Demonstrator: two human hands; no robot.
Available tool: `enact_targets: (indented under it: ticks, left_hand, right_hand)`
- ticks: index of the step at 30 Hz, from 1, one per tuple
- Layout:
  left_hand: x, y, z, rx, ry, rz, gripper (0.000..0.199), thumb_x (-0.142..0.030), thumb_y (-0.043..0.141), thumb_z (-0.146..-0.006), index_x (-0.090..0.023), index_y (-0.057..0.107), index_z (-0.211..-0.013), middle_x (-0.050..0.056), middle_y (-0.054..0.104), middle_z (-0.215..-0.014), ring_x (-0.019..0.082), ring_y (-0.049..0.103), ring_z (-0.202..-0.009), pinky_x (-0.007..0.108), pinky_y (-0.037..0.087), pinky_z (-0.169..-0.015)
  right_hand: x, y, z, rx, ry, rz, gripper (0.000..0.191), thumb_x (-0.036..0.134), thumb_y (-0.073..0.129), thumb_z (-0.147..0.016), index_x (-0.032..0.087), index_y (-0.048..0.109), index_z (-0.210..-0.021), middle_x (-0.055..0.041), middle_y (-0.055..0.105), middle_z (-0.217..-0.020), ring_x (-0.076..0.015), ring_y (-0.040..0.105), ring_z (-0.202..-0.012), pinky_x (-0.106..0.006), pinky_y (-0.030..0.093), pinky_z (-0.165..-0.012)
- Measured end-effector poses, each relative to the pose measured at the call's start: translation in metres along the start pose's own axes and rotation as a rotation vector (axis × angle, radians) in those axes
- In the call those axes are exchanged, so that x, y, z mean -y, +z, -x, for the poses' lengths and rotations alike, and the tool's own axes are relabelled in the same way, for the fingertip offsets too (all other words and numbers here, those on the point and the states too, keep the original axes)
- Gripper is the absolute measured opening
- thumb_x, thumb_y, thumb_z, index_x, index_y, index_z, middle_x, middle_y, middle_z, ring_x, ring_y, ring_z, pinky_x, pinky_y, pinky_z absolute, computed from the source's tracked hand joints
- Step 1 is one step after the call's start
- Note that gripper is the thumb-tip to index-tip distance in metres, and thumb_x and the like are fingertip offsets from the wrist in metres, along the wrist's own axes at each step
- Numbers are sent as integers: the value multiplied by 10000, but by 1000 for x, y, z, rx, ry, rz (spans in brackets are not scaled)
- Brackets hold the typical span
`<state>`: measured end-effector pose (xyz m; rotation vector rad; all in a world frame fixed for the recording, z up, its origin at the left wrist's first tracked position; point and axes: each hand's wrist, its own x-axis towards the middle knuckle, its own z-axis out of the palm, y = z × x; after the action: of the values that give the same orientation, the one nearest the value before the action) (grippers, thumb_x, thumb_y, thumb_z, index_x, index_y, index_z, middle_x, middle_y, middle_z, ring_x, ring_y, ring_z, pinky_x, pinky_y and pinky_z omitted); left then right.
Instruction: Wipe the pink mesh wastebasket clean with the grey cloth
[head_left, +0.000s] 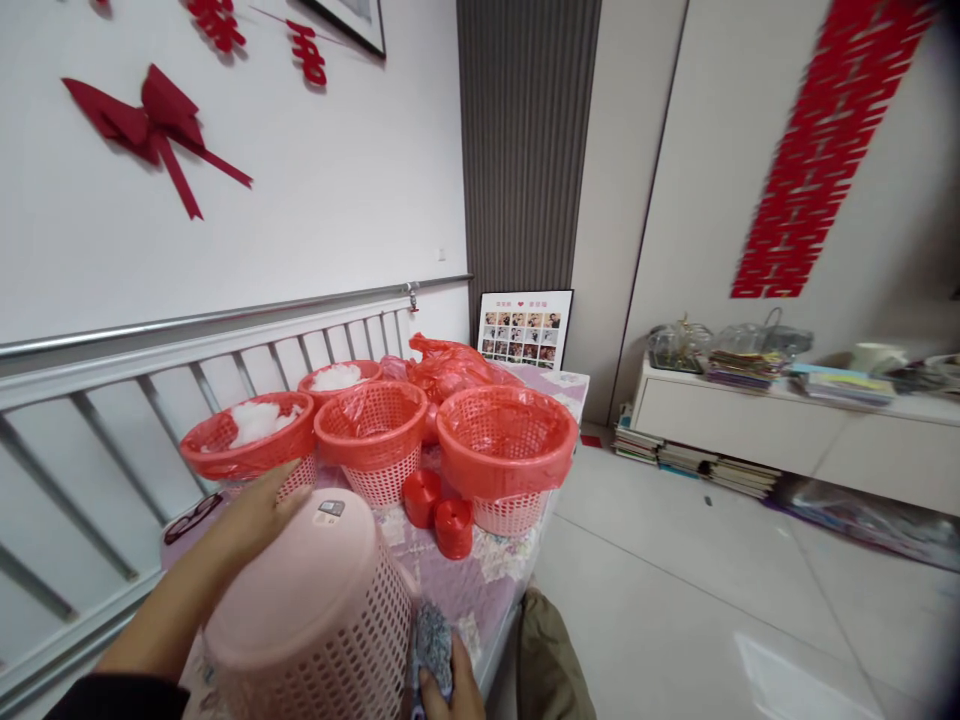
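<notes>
A pale pink perforated plastic wastebasket (300,590) stands upside down close in front of me, its solid base with a small label facing up. My left hand (262,510) grips its far left edge, with the thumb side over the base. My right hand (454,685), low in the view, is closed around a fluffy blue-grey cloth (433,640) against the basket's right side. Just beyond are two rolls of red plastic bags (454,528). Behind them stand several pink baskets lined with red bags, among them a large one at the right (510,450).
White stuffing (259,422) fills part of the left basket. Crumpled red plastic (457,365) lies behind the baskets. A white railing (210,375) borders the floral-covered table (487,590) at left. Across the floor stands a white cabinet (750,415) with stacked books.
</notes>
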<state>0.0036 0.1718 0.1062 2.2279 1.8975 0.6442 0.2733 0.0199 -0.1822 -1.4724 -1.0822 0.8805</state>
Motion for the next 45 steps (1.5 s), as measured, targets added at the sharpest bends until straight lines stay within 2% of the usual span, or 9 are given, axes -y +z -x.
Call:
enact_targets:
  ticks: [3, 7, 12, 15, 23, 27, 32, 40, 45]
  left_hand:
    - [2, 6, 22, -46, -16, -101, 858, -629, 425, -873, -31, 417, -1489, 259, 474, -1552, 392, 403, -1471, 544, 279, -1222]
    - [2, 21, 41, 7, -66, -234, 840, -643, 334, -918, -40, 385, -1501, 264, 462, -1556, 398, 405, -1467, 568, 348, -1165]
    - [1, 26, 43, 66, -23, -226, 747, -593, 311, -950, -61, 477, -1449, 245, 542, -1486, 376, 482, -1408, 530, 405, -1123]
    - [1, 23, 42, 70, -24, -226, 731, -584, 307, -958, -65, 485, -1441, 239, 560, -1463, 366, 502, -1389, 521, 400, -1128]
    - [-2, 17, 43, 83, -12, -208, 641, -602, 361, -943, -157, 553, -1362, 186, 631, -1383, 356, 587, -1286, 512, 444, -1076]
    - [-4, 17, 44, 95, -15, -200, 635, -590, 349, -949, -157, 541, -1373, 183, 611, -1407, 350, 567, -1307, 509, 428, -1092]
    - [-4, 19, 45, 104, -40, -206, 698, -574, 294, -963, -84, 493, -1419, 234, 541, -1467, 377, 484, -1387, 543, 391, -1118]
    - [-1, 21, 45, 95, -40, -230, 700, -582, 293, -962, -99, 496, -1427, 221, 539, -1491, 368, 488, -1396, 525, 391, -1127]
    - [1, 22, 44, 102, -39, -243, 680, -583, 297, -955, -133, 507, -1420, 196, 559, -1475, 355, 506, -1387, 499, 402, -1124]
  right_hand:
    - [39, -3, -22, 56, -98, -123, 638, 381, 648, -840, 171, 552, -1434, -126, 599, -1455, -295, 550, -1365, -434, 414, -1165]
    - [119, 4, -32, 158, -227, -193, 611, 357, 594, -917, 214, 484, -1501, -95, 496, -1553, -242, 426, -1463, -418, 330, -1217]
    - [192, 10, -31, 230, -495, -73, 590, 318, 651, -911, 297, 513, -1484, -47, 290, -1668, -291, 260, -1538, -487, 245, -1247]
    - [189, 18, -39, 190, -560, -66, 581, 266, 643, -895, 288, 536, -1465, -59, 309, -1658, -298, 302, -1520, -490, 283, -1233]
    - [89, 31, -71, 69, -223, 16, 478, 273, 524, -832, 173, 703, -1264, -137, 692, -1292, -289, 619, -1246, -476, 438, -1125]
    - [71, 21, -71, 63, -171, 35, 401, 321, 559, -822, 197, 760, -1146, -124, 751, -1146, -306, 675, -1141, -490, 492, -1048]
    - [91, 25, -77, 94, -201, 21, 385, 316, 580, -825, 177, 766, -1132, -136, 747, -1152, -310, 667, -1151, -482, 486, -1052]
    - [190, 35, -88, 136, -496, -130, 408, 227, 604, -865, 252, 697, -1262, -57, 637, -1371, -238, 569, -1291, -377, 413, -1135]
    - [183, 42, -102, 122, -425, -98, 402, 242, 594, -872, 216, 695, -1260, -78, 680, -1310, -238, 599, -1251, -370, 440, -1107]
